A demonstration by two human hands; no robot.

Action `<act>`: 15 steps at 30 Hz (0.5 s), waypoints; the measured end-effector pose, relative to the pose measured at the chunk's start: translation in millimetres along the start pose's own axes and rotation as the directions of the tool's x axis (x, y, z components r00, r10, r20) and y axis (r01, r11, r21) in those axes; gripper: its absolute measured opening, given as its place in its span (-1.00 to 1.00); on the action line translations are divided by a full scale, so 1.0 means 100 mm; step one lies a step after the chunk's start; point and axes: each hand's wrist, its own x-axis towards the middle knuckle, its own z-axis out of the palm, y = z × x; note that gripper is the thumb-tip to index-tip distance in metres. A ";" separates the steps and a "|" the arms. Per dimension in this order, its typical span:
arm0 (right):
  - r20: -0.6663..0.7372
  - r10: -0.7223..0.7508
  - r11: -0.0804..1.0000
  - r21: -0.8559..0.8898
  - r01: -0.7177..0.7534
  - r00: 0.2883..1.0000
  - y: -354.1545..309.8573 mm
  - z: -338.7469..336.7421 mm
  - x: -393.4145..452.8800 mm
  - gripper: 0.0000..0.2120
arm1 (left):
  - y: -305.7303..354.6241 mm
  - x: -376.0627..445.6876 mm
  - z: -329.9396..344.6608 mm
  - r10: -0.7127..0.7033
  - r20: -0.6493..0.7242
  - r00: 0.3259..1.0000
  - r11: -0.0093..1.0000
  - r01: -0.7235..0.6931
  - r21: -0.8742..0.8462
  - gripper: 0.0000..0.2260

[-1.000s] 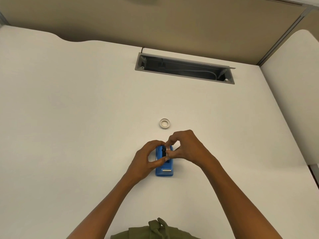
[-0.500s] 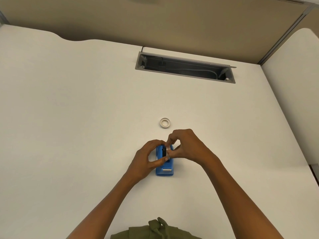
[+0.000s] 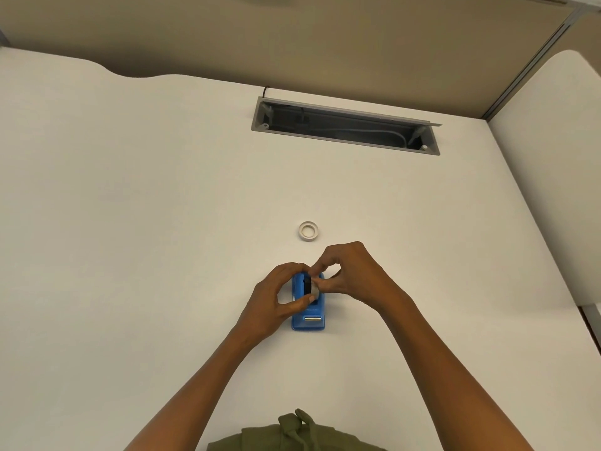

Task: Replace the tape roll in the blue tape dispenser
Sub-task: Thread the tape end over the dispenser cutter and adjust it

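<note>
The blue tape dispenser [image 3: 308, 317] stands on the white desk [image 3: 130, 222], its metal cutter facing me. My left hand [image 3: 276, 301] grips the dispenser's left side, thumb on top and fingers curled round its far end. My right hand [image 3: 351, 275] pinches a tape roll [image 3: 314, 285] on a black hub at the dispenser's slot; the roll is mostly hidden by my fingers. A small white ring, a bare tape core [image 3: 308, 230], lies flat on the desk just beyond my hands.
A grey open cable tray [image 3: 344, 130] is sunk into the desk at the back. A tan partition wall [image 3: 292, 43] runs behind the desk. A second white desk [image 3: 553, 157] adjoins on the right.
My hands have barely moved on the dispenser. The right fingers have shifted slightly on the roll at the slot.
</note>
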 end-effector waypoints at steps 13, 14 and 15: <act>-0.079 -0.042 0.999 0.015 0.044 0.996 0.08 0.06 0.00 -0.86 | 0.01 0.00 0.00 0.006 -0.002 1.000 1.000 -0.006 0.004 -0.59; -0.078 -0.046 0.999 0.022 0.047 0.996 0.09 0.05 -0.01 -0.86 | 0.01 -0.01 0.00 0.005 0.001 1.000 1.000 -0.005 0.002 -0.59; -0.070 -0.047 0.998 0.030 0.049 0.996 0.10 0.04 -0.01 -0.85 | 0.02 -0.01 0.00 0.004 0.001 1.000 1.000 -0.004 -0.001 -0.59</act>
